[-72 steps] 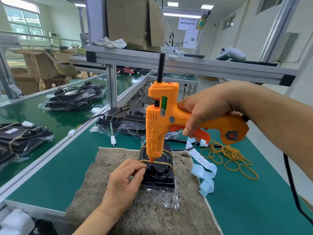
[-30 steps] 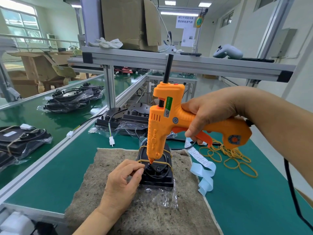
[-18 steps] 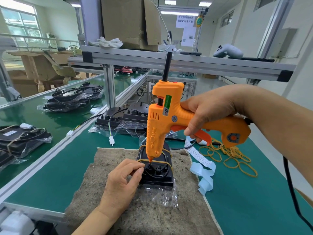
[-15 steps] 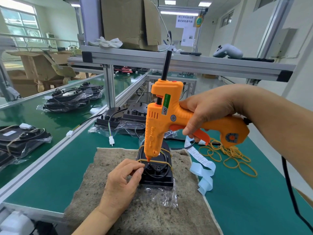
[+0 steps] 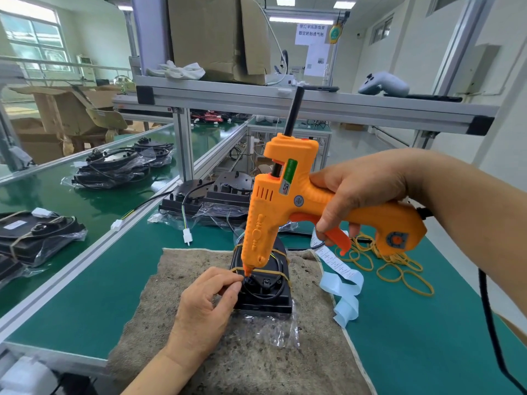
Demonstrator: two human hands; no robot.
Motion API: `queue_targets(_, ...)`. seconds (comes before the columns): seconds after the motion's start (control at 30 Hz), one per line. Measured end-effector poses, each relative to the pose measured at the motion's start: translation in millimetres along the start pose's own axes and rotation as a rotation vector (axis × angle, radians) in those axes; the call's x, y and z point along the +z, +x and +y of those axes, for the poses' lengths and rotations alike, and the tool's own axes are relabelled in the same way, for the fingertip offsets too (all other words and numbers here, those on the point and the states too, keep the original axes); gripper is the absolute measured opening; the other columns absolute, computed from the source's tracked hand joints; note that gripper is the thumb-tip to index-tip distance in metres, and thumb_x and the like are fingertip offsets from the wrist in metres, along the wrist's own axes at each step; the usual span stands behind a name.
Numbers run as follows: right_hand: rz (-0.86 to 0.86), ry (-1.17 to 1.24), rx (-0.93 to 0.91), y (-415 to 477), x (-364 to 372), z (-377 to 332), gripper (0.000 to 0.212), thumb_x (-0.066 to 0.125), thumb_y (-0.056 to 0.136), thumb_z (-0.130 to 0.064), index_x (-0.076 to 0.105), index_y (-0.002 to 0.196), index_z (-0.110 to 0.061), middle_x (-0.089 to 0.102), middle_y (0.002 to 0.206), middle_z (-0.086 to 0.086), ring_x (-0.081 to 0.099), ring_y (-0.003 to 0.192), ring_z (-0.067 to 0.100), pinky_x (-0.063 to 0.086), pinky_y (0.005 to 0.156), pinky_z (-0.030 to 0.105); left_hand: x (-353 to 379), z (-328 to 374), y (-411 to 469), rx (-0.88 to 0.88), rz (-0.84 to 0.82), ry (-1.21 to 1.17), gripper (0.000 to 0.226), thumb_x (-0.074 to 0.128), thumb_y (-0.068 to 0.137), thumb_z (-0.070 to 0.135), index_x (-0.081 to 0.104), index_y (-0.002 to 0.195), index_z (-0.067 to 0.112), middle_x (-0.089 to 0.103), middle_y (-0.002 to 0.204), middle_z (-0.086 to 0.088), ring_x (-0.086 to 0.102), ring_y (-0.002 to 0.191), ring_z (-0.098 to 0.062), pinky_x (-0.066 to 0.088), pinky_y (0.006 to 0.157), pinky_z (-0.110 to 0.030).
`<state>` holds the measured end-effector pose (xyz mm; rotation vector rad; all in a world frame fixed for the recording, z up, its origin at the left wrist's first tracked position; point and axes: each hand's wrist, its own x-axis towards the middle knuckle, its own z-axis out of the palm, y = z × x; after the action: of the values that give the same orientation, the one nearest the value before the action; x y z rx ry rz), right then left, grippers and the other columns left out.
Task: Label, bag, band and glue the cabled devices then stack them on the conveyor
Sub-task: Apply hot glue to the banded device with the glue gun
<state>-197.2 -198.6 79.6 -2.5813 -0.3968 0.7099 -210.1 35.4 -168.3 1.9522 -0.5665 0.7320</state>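
A black cabled device in a clear bag, bound with yellow rubber bands, lies on a brown felt mat. My left hand pinches at the device's left edge, right beside the nozzle tip. My right hand grips an orange glue gun with a finger on the trigger. The gun points straight down and its nozzle touches the device's top near the left band. Bagged, banded devices sit on the green conveyor at left.
Loose rubber bands and a pale blue label strip lie right of the mat. Unbagged black devices with cables sit behind it. More bagged devices rest farther along the conveyor. An aluminium shelf with a cardboard box spans overhead.
The glue gun's nozzle has shifted slightly left over the device, toward my left fingertips. My left hand has kept its place on the device.
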Motion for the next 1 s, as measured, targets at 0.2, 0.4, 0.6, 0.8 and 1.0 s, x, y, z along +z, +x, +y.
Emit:
queue_targets(0.2, 0.044, 0.489, -0.105, 1, 19, 53, 0.054, 0.074, 0.082, -0.007, 0.050, 0.130, -0.014, 0.073, 0.110, 0.018, 0.072, 0.100, 0.034, 0.062, 0.067, 0.034, 0, 0, 0, 0.002, 0.003, -0.017, 0.013, 0.067, 0.085, 0.007, 0.075, 0.092, 0.014, 0.069, 0.091, 0.012, 0.067, 0.086, -0.006, 0.053, 0.072, -0.015)
queue_targets(0.4, 0.387, 0.930, -0.081, 7, 71, 105, 0.043, 0.080, 0.075, -0.036, 0.066, 0.110, -0.014, 0.072, 0.097, 0.011, 0.069, 0.078, 0.018, 0.056, 0.060, 0.026, 0, -2, -1, -0.001, -0.003, -0.005, 0.014, 0.069, 0.086, 0.002, 0.075, 0.092, 0.013, 0.070, 0.091, 0.011, 0.067, 0.088, -0.006, 0.053, 0.078, -0.016)
queue_targets(0.6, 0.774, 1.360, 0.269, 23, 145, 135, 0.055, 0.048, 0.095, -0.057, 0.070, 0.096, -0.006, 0.075, 0.072, 0.014, 0.069, 0.057, 0.021, 0.056, 0.049, 0.029, 1, 0, 1, -0.005, -0.003, 0.001, 0.022, 0.071, 0.082, -0.005, 0.075, 0.091, 0.015, 0.070, 0.091, 0.013, 0.067, 0.087, -0.005, 0.051, 0.076, -0.011)
queue_targets(0.8, 0.930, 1.719, 0.413, 29, 186, 139, 0.045, 0.046, 0.100, -0.053, 0.063, 0.098, -0.011, 0.070, 0.071, 0.013, 0.063, 0.051, 0.021, 0.050, 0.035, 0.028, 1, 1, 0, 0.005, -0.010, 0.015, 0.024, 0.071, 0.081, -0.006, 0.074, 0.092, 0.015, 0.070, 0.090, 0.013, 0.067, 0.087, -0.004, 0.050, 0.076, -0.009)
queue_targets(1.0, 0.880, 1.618, 0.364, 26, 184, 139, 0.039, 0.047, 0.103, -0.039, 0.064, 0.095, -0.004, 0.074, 0.074, 0.013, 0.069, 0.067, 0.025, 0.052, 0.056, 0.038, 2, -2, -1, -0.013, -0.003, -0.019, 0.023, 0.071, 0.084, -0.003, 0.074, 0.092, 0.019, 0.069, 0.091, 0.016, 0.067, 0.087, -0.007, 0.051, 0.075, -0.013)
